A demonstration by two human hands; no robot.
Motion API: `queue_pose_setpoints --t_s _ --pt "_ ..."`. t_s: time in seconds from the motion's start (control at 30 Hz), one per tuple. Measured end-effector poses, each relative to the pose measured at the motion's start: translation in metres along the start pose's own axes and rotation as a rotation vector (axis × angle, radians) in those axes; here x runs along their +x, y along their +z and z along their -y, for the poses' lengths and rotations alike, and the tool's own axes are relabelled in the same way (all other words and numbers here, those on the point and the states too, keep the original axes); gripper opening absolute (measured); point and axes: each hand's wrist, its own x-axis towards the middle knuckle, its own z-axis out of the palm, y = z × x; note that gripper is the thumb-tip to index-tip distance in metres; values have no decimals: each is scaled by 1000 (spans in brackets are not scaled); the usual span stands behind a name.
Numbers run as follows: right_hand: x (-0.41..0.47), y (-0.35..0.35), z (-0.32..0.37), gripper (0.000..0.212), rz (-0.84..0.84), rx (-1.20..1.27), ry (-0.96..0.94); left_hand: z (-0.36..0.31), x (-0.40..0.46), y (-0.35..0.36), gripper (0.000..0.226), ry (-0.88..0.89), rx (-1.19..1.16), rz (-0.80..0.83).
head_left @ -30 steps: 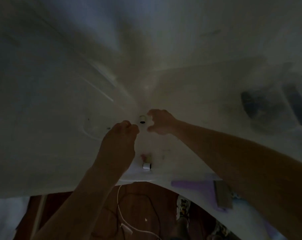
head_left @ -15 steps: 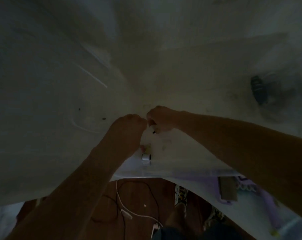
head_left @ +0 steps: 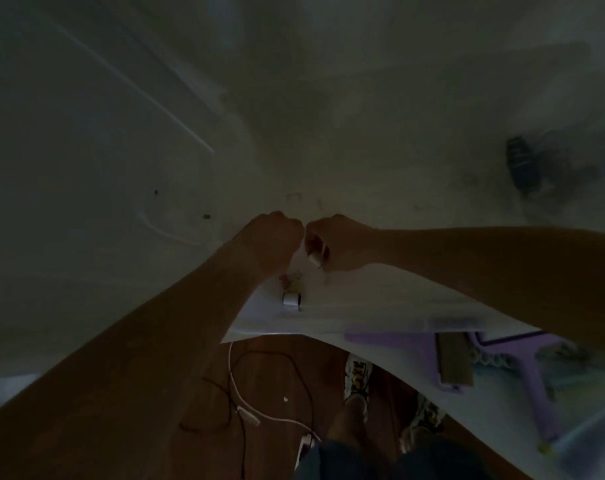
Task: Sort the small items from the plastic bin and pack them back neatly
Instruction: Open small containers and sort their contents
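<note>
The scene is dim. My right hand (head_left: 342,242) curls its fingers round a small white spool (head_left: 315,258) just above the white table (head_left: 121,271). My left hand (head_left: 277,233) is fisted right beside it, knuckles almost touching; what its fingers hold is hidden. Below the hands a second white spool (head_left: 291,298) lies on the table, with a few small pink and yellow bits (head_left: 289,279) next to it. The plastic bin (head_left: 571,168) shows faintly at the far right with a dark object (head_left: 523,168) inside.
A purple tray-like item (head_left: 523,358) and a brown flat block (head_left: 455,358) lie at the table's near right. White and dark cables (head_left: 245,393) trail on the wooden floor below the table edge, next to my feet in patterned slippers (head_left: 356,379).
My hands have come together from a small gap. The right hand has closed round the small white spool that stood between them, and the view has tilted a little.
</note>
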Motion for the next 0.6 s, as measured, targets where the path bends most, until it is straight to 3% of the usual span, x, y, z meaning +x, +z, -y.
queue_pose_setpoints --t_s 0.13,0.3,0.4,0.6 --pt "-9 -5 -11 38 102 183 144 -2 27 10 52 -15 -24 148" --pt "-25 -3 -27 34 65 238 105 -13 42 18 43 -28 -59 184" --pt "-30 2 -21 29 107 247 48 -18 39 19 42 -105 -198 248" --pt "-35 0 -16 38 149 149 46 -26 34 24 37 -160 -309 377"
